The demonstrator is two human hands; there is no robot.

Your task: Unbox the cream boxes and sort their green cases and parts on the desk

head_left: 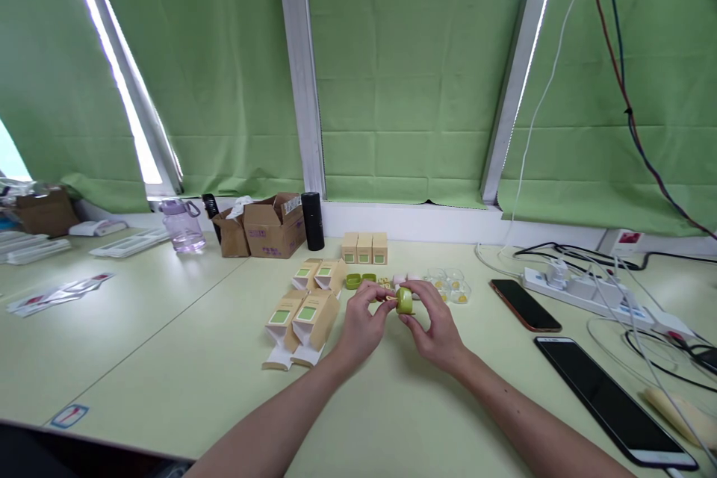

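Over the middle of the table, my right hand (437, 325) grips a small, shiny green round container (404, 301) between thumb and fingers. My left hand (364, 317) is closed in a pinch at its left side, on a small beige piece (390, 299) touching the container; its exact kind is too small to tell. Just behind my hands lie green dishes (353, 281), small yellowish pieces (385, 281), and clear plastic cups with yellow bits (456, 287). Left of my left hand stand several beige cartons with green labels (314, 311), the nearer ones with flaps open.
Three closed beige boxes (364, 248) stand near the wall. At the back left are a cardboard box (272, 228), a black cylinder (312, 221) and a purple bottle (182, 226). A phone (525, 305), a tablet-like device (613, 396) and a power strip (588, 295) with cables occupy the right.
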